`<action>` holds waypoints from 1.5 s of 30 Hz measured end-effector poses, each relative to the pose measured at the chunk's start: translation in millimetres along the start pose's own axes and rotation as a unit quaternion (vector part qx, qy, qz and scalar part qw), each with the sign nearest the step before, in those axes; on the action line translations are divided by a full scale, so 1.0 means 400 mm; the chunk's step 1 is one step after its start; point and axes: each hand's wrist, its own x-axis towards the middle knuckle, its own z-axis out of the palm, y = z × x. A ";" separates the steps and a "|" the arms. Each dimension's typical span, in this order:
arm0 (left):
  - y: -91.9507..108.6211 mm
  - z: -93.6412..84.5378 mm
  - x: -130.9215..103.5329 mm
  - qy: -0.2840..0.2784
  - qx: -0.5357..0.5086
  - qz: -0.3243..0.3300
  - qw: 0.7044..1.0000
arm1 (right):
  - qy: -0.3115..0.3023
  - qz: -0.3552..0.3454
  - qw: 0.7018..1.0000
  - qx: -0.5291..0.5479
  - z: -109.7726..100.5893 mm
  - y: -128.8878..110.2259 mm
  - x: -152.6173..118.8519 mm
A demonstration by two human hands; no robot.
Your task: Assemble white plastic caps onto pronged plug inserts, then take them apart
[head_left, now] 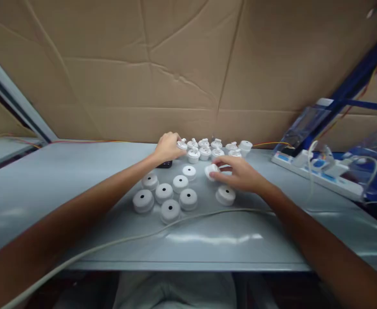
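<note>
Two bare hands work near the middle of the frame over a grey table point(111, 251). The right hand point(238, 172), right of centre, has a white cap point(211, 172) pinched between its thumb and fingers. The left hand point(168, 146), just above centre, has its fingertips at a knobbed piece point(182, 144); whether they grip it or merely touch it, I cannot tell. Right of that piece, more white pieces point(205, 153) stand close together in rows. Seven round caps point(164, 193) with dark centres sit in a loose group below the left hand, and another cap point(226, 195) sits just below the right hand. A black object point(165, 165) is partly hidden by the left wrist. A pale cable point(127, 239) crosses the lower part of the frame, a power strip point(317, 175) lies at the right, and brown cardboard point(182, 86) fills the top.
</note>
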 end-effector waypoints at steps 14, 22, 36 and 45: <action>0.103 -0.103 -0.251 -0.132 -0.523 -0.061 0.840 | 0.124 -0.158 0.955 0.217 0.064 -0.099 -0.020; 0.130 -0.100 -0.265 -0.173 -0.610 -0.162 0.756 | 0.225 -0.221 0.949 0.030 0.059 -0.126 -0.035; 0.135 -0.097 -0.299 -0.040 -0.336 0.131 0.932 | 0.023 0.125 0.910 0.394 0.066 -0.117 -0.013; 0.124 -0.098 -0.280 -0.210 -0.570 -0.121 0.785 | 0.116 -0.108 0.960 0.231 0.046 -0.135 -0.039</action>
